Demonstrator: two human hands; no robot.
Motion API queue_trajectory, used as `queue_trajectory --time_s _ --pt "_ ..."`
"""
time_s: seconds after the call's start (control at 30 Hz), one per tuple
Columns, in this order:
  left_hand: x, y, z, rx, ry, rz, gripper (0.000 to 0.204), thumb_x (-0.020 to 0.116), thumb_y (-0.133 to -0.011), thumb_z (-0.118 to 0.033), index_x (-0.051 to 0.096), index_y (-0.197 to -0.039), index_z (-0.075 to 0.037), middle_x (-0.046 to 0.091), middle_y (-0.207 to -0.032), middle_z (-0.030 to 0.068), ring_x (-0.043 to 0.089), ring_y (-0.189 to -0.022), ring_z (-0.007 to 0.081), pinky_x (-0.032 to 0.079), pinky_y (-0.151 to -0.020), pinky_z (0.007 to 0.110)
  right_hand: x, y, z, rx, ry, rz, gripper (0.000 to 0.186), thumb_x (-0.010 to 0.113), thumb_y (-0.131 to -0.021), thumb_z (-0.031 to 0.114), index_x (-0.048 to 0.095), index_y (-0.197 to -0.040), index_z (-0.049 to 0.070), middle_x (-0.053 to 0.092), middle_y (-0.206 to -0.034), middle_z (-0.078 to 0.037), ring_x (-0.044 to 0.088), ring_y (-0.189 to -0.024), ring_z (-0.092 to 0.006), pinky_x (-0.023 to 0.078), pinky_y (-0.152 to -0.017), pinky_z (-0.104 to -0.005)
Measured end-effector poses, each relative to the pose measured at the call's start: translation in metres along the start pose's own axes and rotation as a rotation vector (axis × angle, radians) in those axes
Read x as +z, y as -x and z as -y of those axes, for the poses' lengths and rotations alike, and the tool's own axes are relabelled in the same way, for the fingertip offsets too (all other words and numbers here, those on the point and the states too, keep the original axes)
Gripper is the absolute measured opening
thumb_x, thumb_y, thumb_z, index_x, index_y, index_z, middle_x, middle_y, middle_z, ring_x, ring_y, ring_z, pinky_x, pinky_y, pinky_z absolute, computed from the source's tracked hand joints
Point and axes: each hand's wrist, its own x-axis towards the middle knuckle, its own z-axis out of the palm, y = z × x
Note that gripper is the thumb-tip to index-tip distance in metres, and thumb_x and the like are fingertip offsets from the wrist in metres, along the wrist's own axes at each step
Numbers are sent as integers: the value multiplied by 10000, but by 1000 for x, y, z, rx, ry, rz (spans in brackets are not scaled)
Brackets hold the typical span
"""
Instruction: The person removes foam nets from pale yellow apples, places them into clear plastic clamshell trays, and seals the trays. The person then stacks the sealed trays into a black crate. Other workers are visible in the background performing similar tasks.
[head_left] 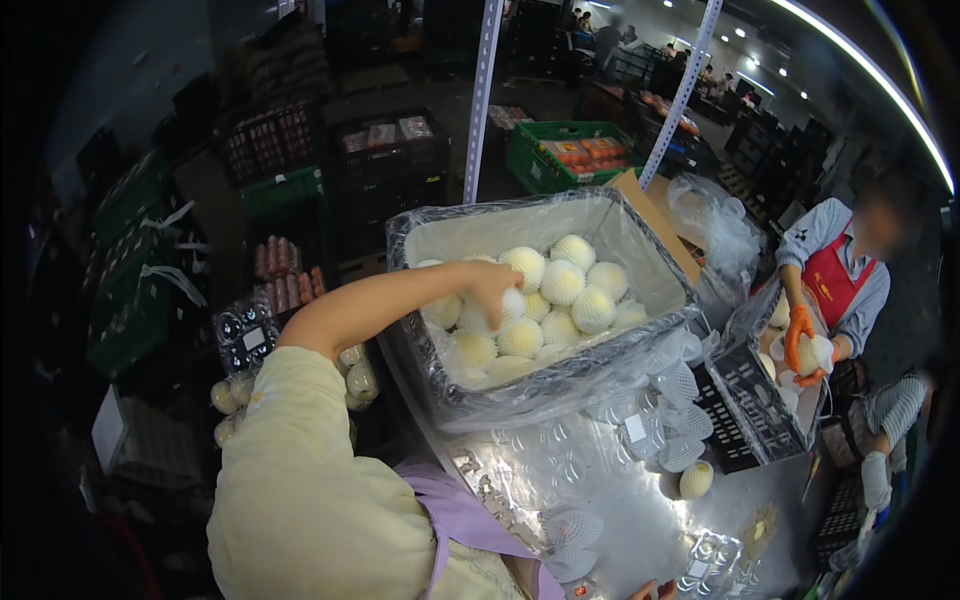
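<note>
Presently, our left hand (488,290) curls half-closed around a netted fruit (512,304) toward nine o'clock inside the plastic-lined crate (540,395), neighbouring fruits (565,282) and the rim (655,322) crowding it. Bare table (640,525) opens at five o'clock; we cannot tell the round fruit's long axis, nor how our right hand (655,592) grips.

Walls of the lined crate (570,377) and netted fruits (563,283) are hemming in your left grip (490,290), while the top is lying open. Ahead of your right grip (655,590), bare worktop (638,522) is showing between foam nets (572,542) and a loose fruit (696,480); a black crate (738,415) is blocking the right.
</note>
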Motion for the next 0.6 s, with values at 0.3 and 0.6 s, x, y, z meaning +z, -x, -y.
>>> queue_trajectory --time_s 0.3,0.6 --pt "6 83 -134 744 1662 -61 836 739 -653 -273 288 -1312 -26 547 -1088 98 551 -997 209 445 -873 334 38 -1 55 145 -666 340 364 564 -808 27 500 -1164 -14 561 -1065 -123 548 -938 -180 453 -775 -271" --pt "168 73 -225 123 2098 616 552 513 -857 -376 385 -1279 -45 506 -1215 109 512 -1107 225 431 -919 384 32 -11 168 56 -1419 849 1140 656 -583 689 201 -1368 -2 323 -1367 -197 330 -1255 -296 266 -1026 -385"
